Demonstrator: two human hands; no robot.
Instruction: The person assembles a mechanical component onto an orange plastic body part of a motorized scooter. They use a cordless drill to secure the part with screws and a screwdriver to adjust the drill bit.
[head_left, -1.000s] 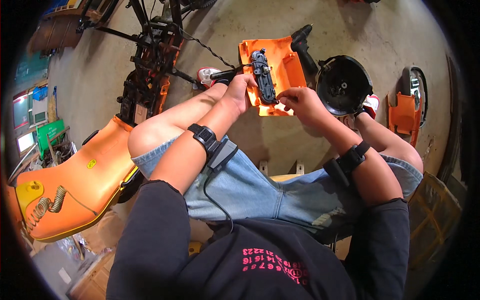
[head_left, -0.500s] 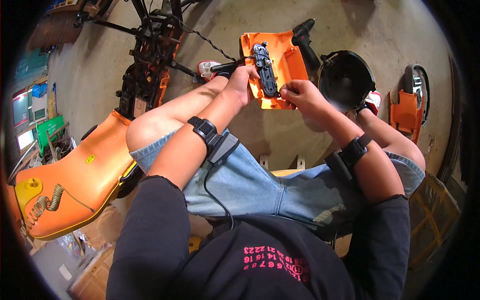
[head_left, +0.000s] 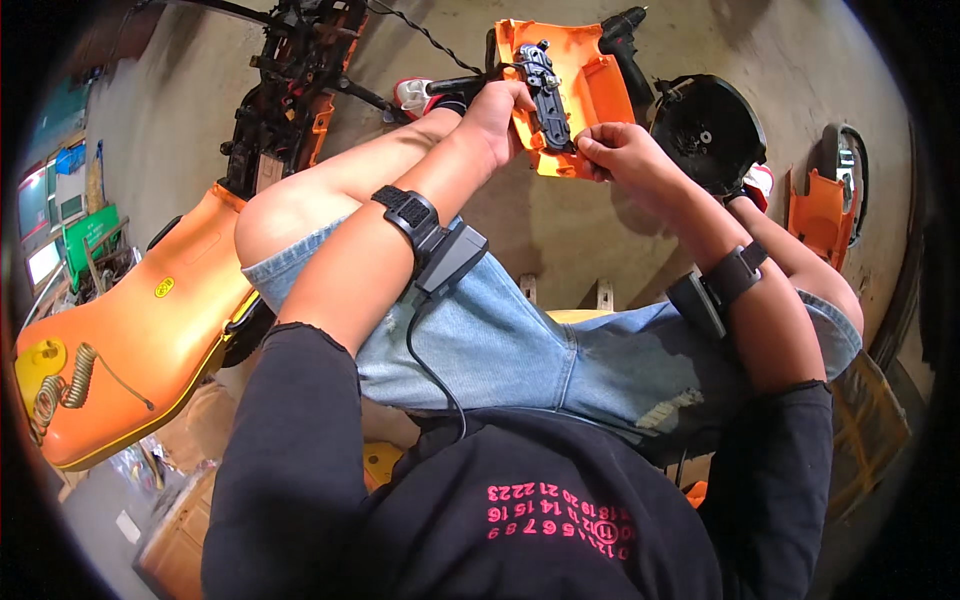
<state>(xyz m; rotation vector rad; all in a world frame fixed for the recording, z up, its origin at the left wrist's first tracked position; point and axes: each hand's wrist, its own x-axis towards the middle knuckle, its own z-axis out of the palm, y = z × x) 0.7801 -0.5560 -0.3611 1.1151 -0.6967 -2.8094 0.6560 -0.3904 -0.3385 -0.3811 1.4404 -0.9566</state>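
An orange plastic panel, hollow side up, is held out over the floor between my legs. A long black lamp housing lies along its inner face, with a bulb socket at its middle. My left hand is closed around the panel's left edge, thumb beside the housing. At the housing's near end, my right hand is closed in a pinch against the panel's lower corner. Whatever sits between those fingertips is hidden. A twisted black cable runs toward the panel from the upper left.
A cordless drill lies just beyond the panel. Right of it sits a black round shell. Another orange part with a black-rimmed piece lies farther right. At left stand a black vehicle frame and a large orange body shell.
The whole view has shifted, so the panel, drill and hands all appear higher and slightly right. Both hands keep the same hold.
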